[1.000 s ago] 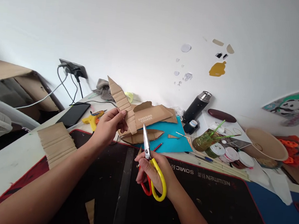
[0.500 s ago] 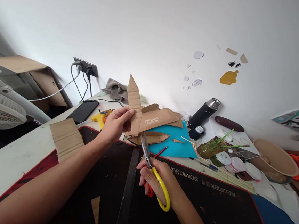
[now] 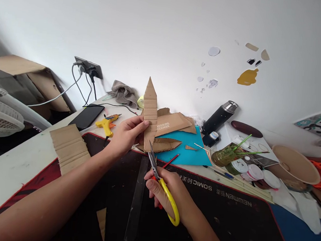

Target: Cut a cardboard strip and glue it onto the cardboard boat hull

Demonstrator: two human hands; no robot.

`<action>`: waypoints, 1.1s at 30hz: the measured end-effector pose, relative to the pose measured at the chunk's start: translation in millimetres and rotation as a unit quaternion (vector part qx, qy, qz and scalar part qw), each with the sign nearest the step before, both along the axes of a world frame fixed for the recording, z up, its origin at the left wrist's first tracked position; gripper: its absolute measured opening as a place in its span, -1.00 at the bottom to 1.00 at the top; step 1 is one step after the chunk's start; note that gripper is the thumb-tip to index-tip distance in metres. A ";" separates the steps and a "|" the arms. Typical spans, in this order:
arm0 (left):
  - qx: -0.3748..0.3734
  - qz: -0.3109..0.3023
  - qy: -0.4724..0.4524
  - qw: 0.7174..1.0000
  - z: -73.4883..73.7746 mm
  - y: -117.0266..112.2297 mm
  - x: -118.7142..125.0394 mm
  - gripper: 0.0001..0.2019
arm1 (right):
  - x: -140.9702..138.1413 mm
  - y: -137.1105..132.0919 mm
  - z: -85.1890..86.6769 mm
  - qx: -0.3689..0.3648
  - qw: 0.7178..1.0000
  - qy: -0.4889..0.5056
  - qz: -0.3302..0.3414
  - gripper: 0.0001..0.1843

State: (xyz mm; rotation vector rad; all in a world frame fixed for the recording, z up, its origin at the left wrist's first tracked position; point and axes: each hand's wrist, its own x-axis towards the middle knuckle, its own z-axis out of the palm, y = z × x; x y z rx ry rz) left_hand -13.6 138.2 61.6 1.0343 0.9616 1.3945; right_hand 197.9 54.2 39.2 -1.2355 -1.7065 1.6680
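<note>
My left hand (image 3: 129, 133) pinches a pointed strip of cardboard (image 3: 150, 110) between thumb and fingers, its tip upward. Scissors (image 3: 170, 202) with one yellow and one red handle loop are in my right hand (image 3: 165, 188). Their blades, nearly closed, point up at the strip's lower end; whether they touch it I cannot tell. Behind the strip lies cardboard printed with white letters (image 3: 174, 123). A second pointed cardboard piece (image 3: 165, 145) rests on a blue sheet (image 3: 199, 154), close to a red pencil (image 3: 171, 159).
A yellow glue gun (image 3: 106, 124) and a black phone (image 3: 87, 115) lie left of my hands. Cardboard pieces (image 3: 69, 146) rest on the dark desk mat (image 3: 213, 222). To the right stand a black flask (image 3: 219, 116), a jar with green sticks (image 3: 222, 156) and several paint pots (image 3: 253, 173).
My left hand has shifted right with the strip, which now stands more upright and covers part of the printed lettering. The scissors have moved slightly left and up, their tips now at the strip's bottom.
</note>
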 end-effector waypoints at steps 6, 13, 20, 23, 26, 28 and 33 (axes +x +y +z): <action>0.004 -0.005 0.004 1.000 0.1 -0.5 2.5 -0.55 | 0.8 0.6 2.3 0.008 1.000 -0.011 0.005 -0.43; 0.003 -0.024 0.016 1.000 -4.6 0.2 1.0 -0.53 | 1.2 1.0 4.8 0.008 1.000 -0.020 0.009 -0.40; 0.010 -0.009 0.019 1.000 -3.0 0.8 2.0 -0.52 | 1.4 1.1 4.0 0.013 1.000 -0.024 0.008 -0.38; 0.007 -0.011 0.017 1.000 -3.3 0.0 2.0 -0.52 | 1.3 1.0 3.3 0.011 1.000 -0.024 0.008 -0.37; 0.005 -0.016 0.016 1.000 -4.6 -0.4 1.9 -0.52 | 1.1 0.8 3.6 0.015 1.000 -0.026 0.006 -0.38; 0.005 -0.017 0.016 1.000 -5.1 -0.2 1.9 -0.52 | 1.0 0.6 4.0 0.015 1.000 -0.025 0.006 -0.39; 0.014 -0.008 0.014 1.000 -4.1 0.6 1.9 -0.51 | 1.0 1.0 2.6 0.015 0.999 -0.027 0.008 -0.38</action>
